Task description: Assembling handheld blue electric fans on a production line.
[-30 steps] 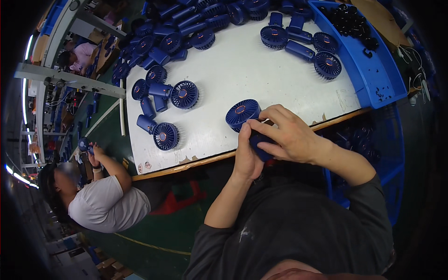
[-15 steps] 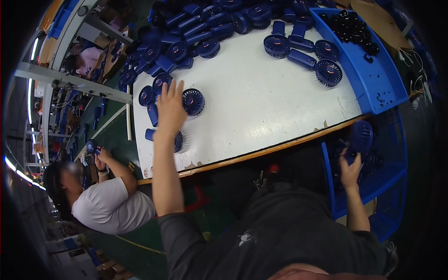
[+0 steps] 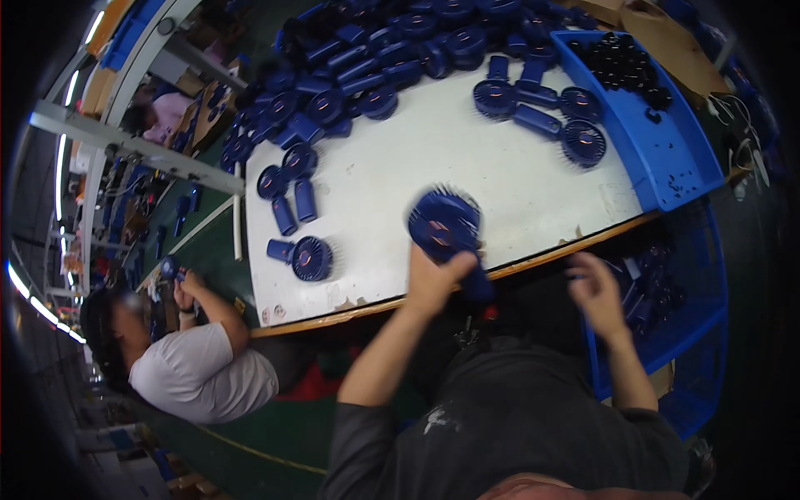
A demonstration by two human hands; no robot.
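Observation:
A dark blue handheld fan point(image 3: 446, 223) is gripped in my left hand point(image 3: 432, 282), held over the table's front edge. Its round caged head points up and away, its handle down toward me; motion blurs it slightly. My right hand point(image 3: 598, 296) is raised beside the blue crate point(image 3: 702, 310) at the right, fingers apart and holding nothing. Inside that crate several dark blue fans point(image 3: 646, 292) lie in shadow. Left on the white tabletop point(image 3: 379, 196) rest a single fan point(image 3: 311, 258) and, farther back, a pair of fans point(image 3: 292, 183).
Fans point(image 3: 383, 50) pile up along the table's far side. More fans point(image 3: 537, 121) lie far right, next to a blue tray point(image 3: 667, 154) with small black parts point(image 3: 621, 62). A co-worker point(image 3: 204, 367) sits at the left, near a metal frame point(image 3: 142, 150).
My left hand has picked up a fan from the table's left and brought it right, toward me. The fan in my right hand has been let go at the crate, and that hand has drawn back.

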